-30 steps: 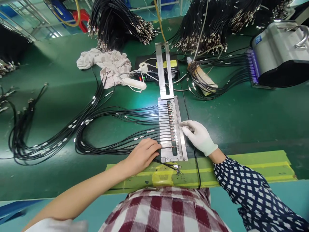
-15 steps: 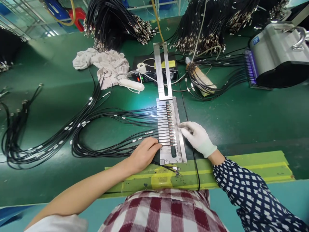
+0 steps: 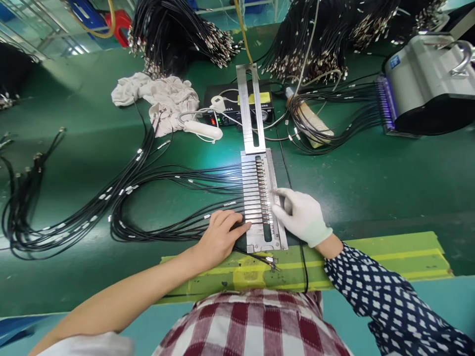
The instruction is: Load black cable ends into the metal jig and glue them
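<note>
A slotted metal fixture (image 3: 256, 242) lies on the green table in front of me, its slotted cover (image 3: 261, 118) swung up at the far end. Black cables (image 3: 226, 173) enter it side by side from the left. Their small metal connectors (image 3: 262, 185) line up across the slot. My bare left hand (image 3: 221, 235) rests over the nearest cables at the left edge, thumb stretched onto the metal and apart from the bent fingers. My right hand (image 3: 302, 215), in a white glove, touches the fixture's right side, with a gap between its thumb and index finger.
Behind the fixture stands a black control box (image 3: 222, 118) near a crumpled white cloth (image 3: 172, 101). A grey machine (image 3: 426, 89) with a purple glow sits at right. Large cable bundles (image 3: 178, 34) line the back. Loose cable ends (image 3: 269, 260) lie near the front edge.
My left thumb and fingers have spread apart over the cables. My right hand has shifted slightly nearer to me and left, its thumb now further onto the fixture's right side.
</note>
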`<state>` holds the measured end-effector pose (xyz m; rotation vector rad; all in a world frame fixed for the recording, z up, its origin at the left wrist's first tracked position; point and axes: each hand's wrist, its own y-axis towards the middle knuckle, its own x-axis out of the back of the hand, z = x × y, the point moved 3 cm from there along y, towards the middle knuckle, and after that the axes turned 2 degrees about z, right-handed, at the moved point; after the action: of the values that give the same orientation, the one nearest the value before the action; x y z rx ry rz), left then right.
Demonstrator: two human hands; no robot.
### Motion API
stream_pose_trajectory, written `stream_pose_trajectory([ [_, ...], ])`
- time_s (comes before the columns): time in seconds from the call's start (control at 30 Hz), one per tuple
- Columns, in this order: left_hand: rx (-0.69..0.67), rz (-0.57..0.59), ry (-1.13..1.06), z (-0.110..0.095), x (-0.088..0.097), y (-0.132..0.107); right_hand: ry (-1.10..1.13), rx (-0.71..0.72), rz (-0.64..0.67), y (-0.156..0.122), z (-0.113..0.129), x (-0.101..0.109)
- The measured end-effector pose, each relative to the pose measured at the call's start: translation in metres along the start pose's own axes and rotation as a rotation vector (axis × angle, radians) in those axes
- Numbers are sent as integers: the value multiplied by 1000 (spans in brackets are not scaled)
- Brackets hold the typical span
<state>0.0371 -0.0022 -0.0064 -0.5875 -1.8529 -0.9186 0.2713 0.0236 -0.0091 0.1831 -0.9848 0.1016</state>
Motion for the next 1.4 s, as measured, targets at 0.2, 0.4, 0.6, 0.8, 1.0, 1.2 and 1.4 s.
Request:
stream_pose_trajectory([
  [0.2, 12, 43, 75, -7, 5, -4, -218, 19, -101, -14, 17, -14],
  [0.4, 64, 322, -252, -21, 22, -26, -80, -9, -72, -16, 21, -16],
  [0.6, 406, 281, -707, -10, 33, -39, 132, -74, -31, -17, 13, -7],
  [0.8, 412, 39, -715, -4, 41, -27, 409, -214, -4, -27, -3, -2],
  [1.0, 151, 352, -415, -17, 42, -30, 420, -183, 20, -26, -5, -5],
  [1.2, 91, 301, -256, -21, 22, -36, 424, -162, 15, -25, -4, -4],
  [1.4, 167, 69, -390, -3, 30, -33, 398, -153, 23, -25, -2, -4],
])
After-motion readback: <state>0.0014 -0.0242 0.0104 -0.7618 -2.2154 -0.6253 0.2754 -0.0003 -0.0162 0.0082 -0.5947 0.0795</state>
